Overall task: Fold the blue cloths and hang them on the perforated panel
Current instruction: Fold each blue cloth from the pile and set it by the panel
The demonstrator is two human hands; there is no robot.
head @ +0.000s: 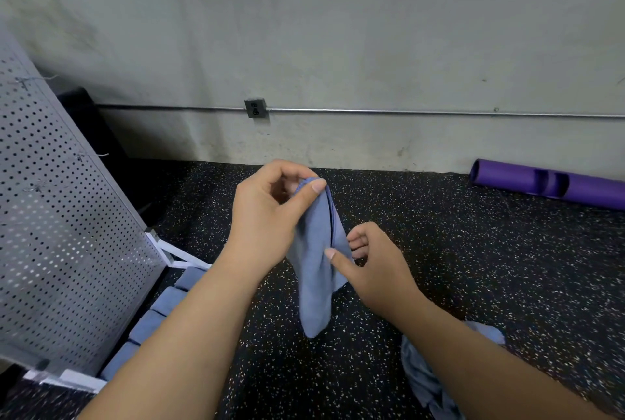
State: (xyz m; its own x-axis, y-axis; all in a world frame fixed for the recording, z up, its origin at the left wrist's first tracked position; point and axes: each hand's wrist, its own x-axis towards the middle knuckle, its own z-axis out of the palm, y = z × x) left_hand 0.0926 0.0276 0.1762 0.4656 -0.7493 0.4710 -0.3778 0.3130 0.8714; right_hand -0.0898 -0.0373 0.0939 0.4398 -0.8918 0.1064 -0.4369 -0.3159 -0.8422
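Two bare forearms reach in from the bottom edge, the nearest things to the camera, and between the hands hangs a blue cloth (pixel 314 271). It is soft, dull grey-blue, doubled lengthwise into a narrow strip with a darker stitched hem running down its right edge. Its long axis is close to vertical, the top leaning slightly right, the loose lower end pointing down at the floor without touching it.

The left hand (pixel 270 213) is closed on the cloth's top end, thumb pressed against the curled fingers with the fabric pinched between. Below and right of that grip, the right hand (pixel 375 260) pinches the cloth's hemmed edge about midway down, thumb in front and fingers behind.

Lower right of the grips, a heap of crumpled blue cloths (pixel 426 382) lies on the speckled black floor (pixel 439 237), partly hidden by the right forearm. To the left, folded cloths (pixel 159 311) sit in a row beside the leaning perforated panel (pixel 57 233). Beyond, a purple tube (pixel 548 183) lies by the wall (pixel 338 47).
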